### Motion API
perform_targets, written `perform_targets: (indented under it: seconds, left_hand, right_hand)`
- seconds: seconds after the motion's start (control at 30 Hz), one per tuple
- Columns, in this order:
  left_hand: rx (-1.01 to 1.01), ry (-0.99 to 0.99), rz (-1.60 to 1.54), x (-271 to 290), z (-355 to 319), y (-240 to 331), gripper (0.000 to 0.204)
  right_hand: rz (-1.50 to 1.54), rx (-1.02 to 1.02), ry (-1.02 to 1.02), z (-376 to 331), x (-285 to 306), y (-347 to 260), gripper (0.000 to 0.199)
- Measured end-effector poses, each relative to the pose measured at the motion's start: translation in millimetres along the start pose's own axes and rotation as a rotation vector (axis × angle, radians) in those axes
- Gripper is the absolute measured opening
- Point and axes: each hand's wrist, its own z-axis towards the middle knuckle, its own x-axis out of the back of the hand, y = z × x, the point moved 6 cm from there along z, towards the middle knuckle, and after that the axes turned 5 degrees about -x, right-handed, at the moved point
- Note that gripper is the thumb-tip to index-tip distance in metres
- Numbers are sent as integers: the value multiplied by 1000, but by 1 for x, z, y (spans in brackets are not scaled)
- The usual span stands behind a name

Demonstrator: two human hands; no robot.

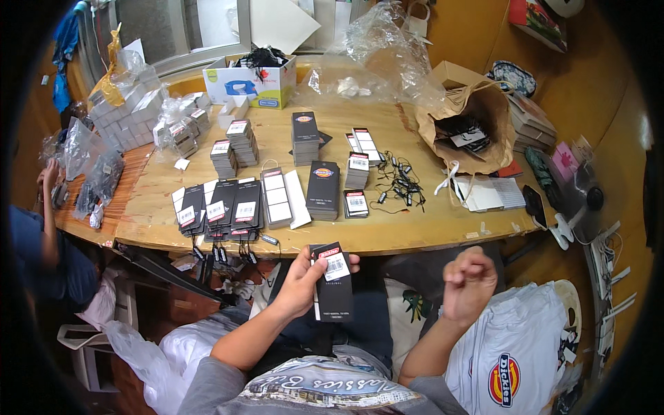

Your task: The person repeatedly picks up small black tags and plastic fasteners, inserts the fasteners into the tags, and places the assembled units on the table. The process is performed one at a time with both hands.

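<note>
- The left hand [299, 285] is closed on a black tag [335, 301], thumb pressed over its front beside a white sticker; whether more cards lie behind is hard to tell. The tag is on the near side of the black stack [323, 185], below the table edge.
- The right hand [471, 283] is raised to the near right of the black stack, fingers loosely curled; I cannot tell whether they pinch anything small.
- White garments [508, 339] lie nearer than the black stack, well to its right.
- Wooden table [387, 238] under the black stack.
- Stickered black tags [245, 213] fan out left of the black stack, their strings over the front edge.
- Small stickered stack [355, 203] just right of the black stack.
- Black strings [398, 187] lie tangled farther right of it.
- Taller stack [304, 142] behind the black stack.
- Open paper bag [443, 142] behind and well right of it.
- Printed box [242, 88] farther behind, to its left.
</note>
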Motion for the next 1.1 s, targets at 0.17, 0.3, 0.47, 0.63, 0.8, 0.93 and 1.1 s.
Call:
perform_targets:
  seconds: [0.17, 0.3, 0.47, 0.63, 0.8, 0.93, 1.1]
  left_hand:
    - [47, 0, -47, -2, -1, -7, 25]
    - [-232, 210, 304, 15, 4, -1, 29]
    - [-435, 243, 715, 8, -6, 17, 28]
    - [-556, 213, 950, -3, -13, 30, 29]
    - [-685, 111, 1118, -12, -17, 32, 31]
    - [-814, -4, 1284, -23, -19, 37, 32]
    - [-886, -200, 1344, -29, -20, 38, 31]
  right_hand:
    - [-408, -184, 38, -17, -26, 39, 14]
    - [-429, -331, -88, -27, -35, 70, 16]
    - [-469, -375, -106, -34, -41, 90, 5]
    - [-517, -420, -188, -33, -42, 99, 3]
    - [-490, -423, -254, -32, -37, 104, 5]
    - [-343, -561, -257, -33, -37, 106, 4]
    - [-224, -631, -249, -35, -41, 107, 1]
